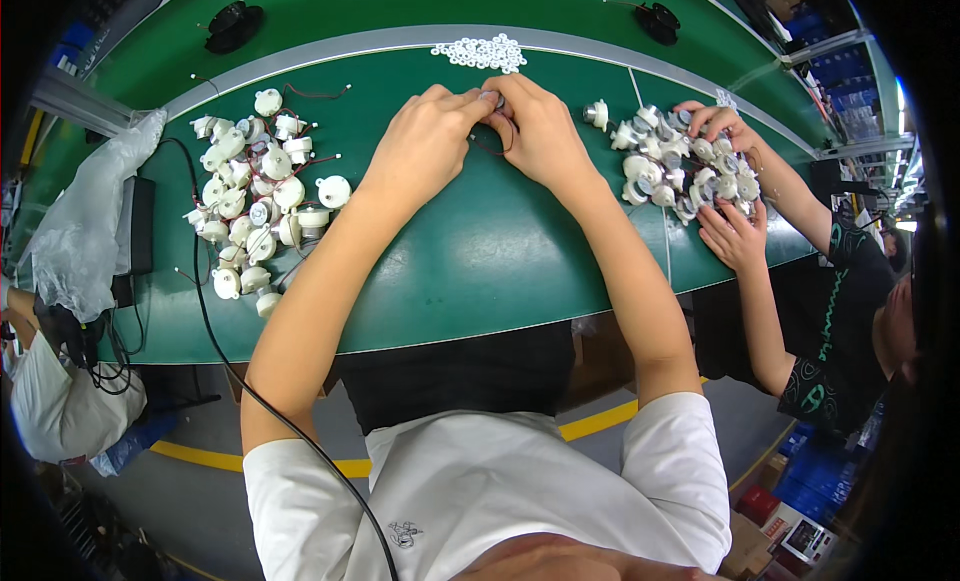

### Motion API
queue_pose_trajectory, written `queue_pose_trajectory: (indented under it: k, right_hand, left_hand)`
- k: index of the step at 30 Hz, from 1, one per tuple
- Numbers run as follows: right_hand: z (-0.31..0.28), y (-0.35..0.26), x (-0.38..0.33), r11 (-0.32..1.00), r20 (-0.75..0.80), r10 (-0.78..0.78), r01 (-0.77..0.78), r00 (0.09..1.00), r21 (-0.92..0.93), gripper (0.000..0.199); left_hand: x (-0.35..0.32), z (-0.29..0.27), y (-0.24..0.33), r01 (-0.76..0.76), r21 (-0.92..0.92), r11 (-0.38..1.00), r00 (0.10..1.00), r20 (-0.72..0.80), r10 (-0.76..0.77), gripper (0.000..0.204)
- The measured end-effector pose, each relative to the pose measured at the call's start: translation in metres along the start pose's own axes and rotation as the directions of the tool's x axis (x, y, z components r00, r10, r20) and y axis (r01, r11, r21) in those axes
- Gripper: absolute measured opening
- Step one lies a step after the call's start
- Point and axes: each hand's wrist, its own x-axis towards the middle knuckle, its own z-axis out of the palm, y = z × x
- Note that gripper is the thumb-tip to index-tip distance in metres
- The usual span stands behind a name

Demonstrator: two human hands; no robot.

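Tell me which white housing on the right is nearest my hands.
The single white housing just left of the right-hand pile; the others lie heaped.

We log a crumpled clear plastic bag [90,216] at left, just beside a black rectangular box [142,226]. Long thin black cable [207,316] bends down the left side. Green back panel [450,3]: we mark two round black devices [235,27]. Grey floor [195,506]: we note a yellow painted stripe [205,458].

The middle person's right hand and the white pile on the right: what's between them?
In the head view, one white part lies on the green table between the right hand and the white pile, closer to the pile.
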Motion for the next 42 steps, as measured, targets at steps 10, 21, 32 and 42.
queue_pose_trajectory:
  k: [10,21,32,42]
  right_hand:
    - [-0.036,-0.005,-0.017,0.941,-0.025,0.258,-0.257,0.966,-0.220,0.019]
    - [-0.110,0.012,-0.067,0.906,-0.106,0.337,-0.353,0.936,-0.233,0.057]
    - [-0.069,-0.050,0.005,0.986,-0.110,-0.162,0.156,0.981,-0.060,0.041]
    - [0.002,-0.011,0.004,0.271,0.163,-0.144,-0.119,0.976,0.955,0.082]
  left_hand:
    - [-0.009,-0.009,0.014,0.003,0.042,0.999,1.000,0.021,-0.004,0.049]
    - [-0.053,-0.081,0.021,0.214,0.292,0.932,0.977,-0.058,-0.206,0.044]
    - [-0.088,-0.100,0.011,0.139,0.367,0.920,0.977,0.103,-0.188,0.046]
    - [-0.020,-0.061,0.020,-0.018,-0.004,1.000,0.980,-0.199,0.017,0.060]
